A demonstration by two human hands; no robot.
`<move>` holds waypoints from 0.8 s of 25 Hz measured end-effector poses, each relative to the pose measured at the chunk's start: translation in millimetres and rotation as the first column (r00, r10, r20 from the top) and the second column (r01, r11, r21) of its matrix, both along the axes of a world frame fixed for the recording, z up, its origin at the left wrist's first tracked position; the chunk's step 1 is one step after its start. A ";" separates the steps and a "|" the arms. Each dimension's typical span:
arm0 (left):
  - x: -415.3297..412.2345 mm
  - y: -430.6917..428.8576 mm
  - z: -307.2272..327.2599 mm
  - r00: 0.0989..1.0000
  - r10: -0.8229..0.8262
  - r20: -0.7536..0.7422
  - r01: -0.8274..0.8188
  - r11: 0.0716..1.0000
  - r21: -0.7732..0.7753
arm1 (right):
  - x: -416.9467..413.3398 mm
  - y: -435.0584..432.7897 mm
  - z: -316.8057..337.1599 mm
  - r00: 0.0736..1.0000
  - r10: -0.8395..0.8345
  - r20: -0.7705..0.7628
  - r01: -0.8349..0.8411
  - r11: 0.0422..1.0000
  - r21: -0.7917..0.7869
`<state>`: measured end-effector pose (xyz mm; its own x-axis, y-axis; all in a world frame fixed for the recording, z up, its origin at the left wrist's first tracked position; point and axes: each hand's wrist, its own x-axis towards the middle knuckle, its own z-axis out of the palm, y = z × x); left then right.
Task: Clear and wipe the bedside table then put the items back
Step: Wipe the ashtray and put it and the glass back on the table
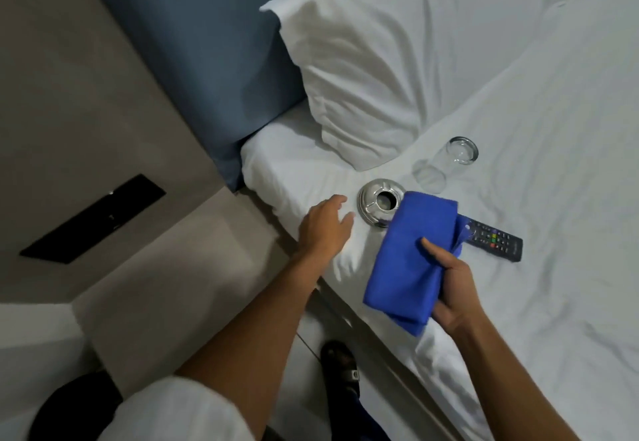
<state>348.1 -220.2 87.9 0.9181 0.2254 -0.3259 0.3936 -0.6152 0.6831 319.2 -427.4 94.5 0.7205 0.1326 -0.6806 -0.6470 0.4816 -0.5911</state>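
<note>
The right hand (453, 288) gripped a soft, light blue cloth (411, 260) by its fold above the bed (518, 302), while the open, empty left hand (323, 224) neared the rigid, probably slippery metal ashtray (377, 203), best lifted by its rim.

My arms are bare from the elbow down. My left hand (323, 224) and right hand (453, 288) wear no gloves, rings or watch. A loose white short sleeve (173, 413) covers my left upper arm. Just beside the white bed (518, 302) edge, my foot wears a black sandal (340, 366) with a strap carrying a small pale mark.
</note>
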 end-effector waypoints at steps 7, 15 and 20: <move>62.8 -66.2 -16.7 0.911 0.378 -0.167 -0.407 0.890 -0.204 | 44.3 -41.4 18.0 0.990 0.032 0.139 0.026 0.918 -0.397; -1.8 -8.7 1.0 0.837 0.516 -0.183 -0.455 0.471 -0.756 | 65.7 75.8 21.4 0.562 0.766 0.313 -0.129 0.454 -0.881; -39.0 57.9 26.5 0.716 0.627 -0.307 -0.566 0.263 -0.781 | 32.7 124.5 17.8 0.184 0.951 0.247 -0.147 0.275 -0.950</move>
<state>309.2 -162.3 114.4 0.6628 0.3963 -0.6353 0.3503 0.5858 0.7309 351.9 -303.0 112.3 0.7748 0.6274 -0.0778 0.3846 -0.5654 -0.7297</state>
